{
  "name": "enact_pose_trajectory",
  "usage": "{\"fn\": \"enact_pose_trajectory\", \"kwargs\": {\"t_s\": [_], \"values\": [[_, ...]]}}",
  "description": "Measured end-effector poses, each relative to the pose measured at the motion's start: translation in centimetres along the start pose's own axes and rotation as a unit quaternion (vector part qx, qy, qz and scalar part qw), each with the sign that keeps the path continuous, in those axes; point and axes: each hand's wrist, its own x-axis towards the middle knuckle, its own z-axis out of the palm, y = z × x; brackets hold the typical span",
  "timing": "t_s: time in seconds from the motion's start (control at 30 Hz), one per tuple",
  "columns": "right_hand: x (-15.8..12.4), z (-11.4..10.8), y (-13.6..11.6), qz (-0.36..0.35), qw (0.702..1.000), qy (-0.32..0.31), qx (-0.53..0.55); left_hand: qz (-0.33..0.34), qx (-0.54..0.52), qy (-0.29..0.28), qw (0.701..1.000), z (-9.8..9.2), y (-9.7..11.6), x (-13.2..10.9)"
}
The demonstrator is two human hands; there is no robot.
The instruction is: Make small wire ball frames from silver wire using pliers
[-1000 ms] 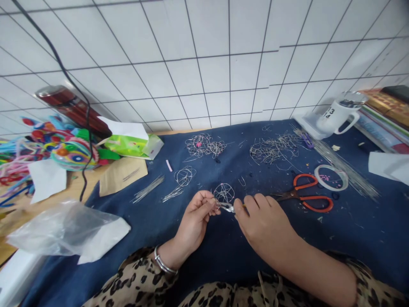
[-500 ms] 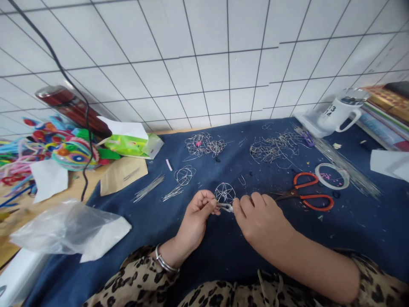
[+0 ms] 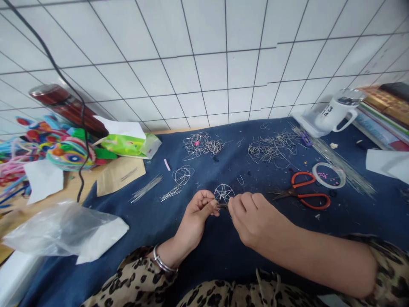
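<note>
My left hand [image 3: 198, 215] pinches the lower left edge of a round wire ornament [image 3: 223, 192], a ring with a star pattern of thin wire inside. A pair of pliers [image 3: 223, 206] reaches from my right hand [image 3: 252, 215] to the ring's lower edge, its jaws close by my left fingertips. My right fingers are wrapped round the pliers and hide the handles. Behind the ring lies a small bent wire [image 3: 240, 180]. Orange-handled scissors [image 3: 306, 194] rest to the right of my right hand.
Tangled wire pieces [image 3: 275, 146] and wire rings with pink beads [image 3: 203, 144] lie farther back on the blue cloth [image 3: 153, 238]. Straight wires [image 3: 147, 189] are at left. A clear round dish [image 3: 329, 175] holds pink beads. A white mug [image 3: 338, 113] stands at back right, a plastic bag [image 3: 60, 228] at left.
My right hand has shifted slightly left, nearer my left hand, and less of the pliers shows between them. The whole view has moved a little.
</note>
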Motion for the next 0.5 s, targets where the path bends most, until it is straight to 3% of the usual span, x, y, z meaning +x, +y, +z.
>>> {"fn": "enact_pose_trajectory", "kwargs": {"t_s": [0.2,0.5], "values": [[-0.39,0.56,0.48,0.1,0.992,-0.03,0.064,-0.02,-0.016,0.006,1.0,0.05,0.26,-0.09],[-0.74,0.66,-0.38,0.192,0.97,-0.064,0.133,-0.018,-0.017,0.015,1.0,0.07,0.33,-0.01]]}}
